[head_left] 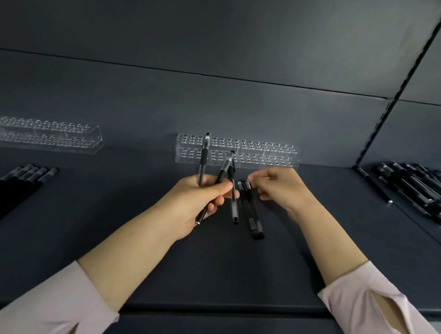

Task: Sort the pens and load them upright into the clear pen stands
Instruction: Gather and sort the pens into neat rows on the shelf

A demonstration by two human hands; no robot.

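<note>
Sleeves, pale pink, one on each forearm [43,308], entered from the lower corners over a dark grey shelf [234,277].

Far left: a row of black pens [14,189] lay side by side on the shelf. Behind it stood an empty clear pen stand [45,134], against the back panel [221,39].

Left of centre: the left hand [199,204] was closed around a loose fan of pens [221,172], thumb pressed over the barrels, caps pointing up and apart. One stood nearly upright; the others leaned right. Their exact count could not be told, as one barrel [234,206] hung below the fingers and might have been held or lying flat.

Centre: two black pens [252,214] lay together on the shelf, just beside that fan. Behind them stood a second clear pen stand [253,152], apparently with no pens in it.

Right of centre: the right hand [277,187] was curled, thumb and fingertips pinched close at the caps of the lying pair; whether it gripped one could not be told.

Far right: a loose heap of black pens [417,190] lay unsorted.

Step judged: gathering and sorting, loading not yet begun. Next move would call for singling one pen out, turning it upright, and aligning it with a hole in the middle stand.
</note>
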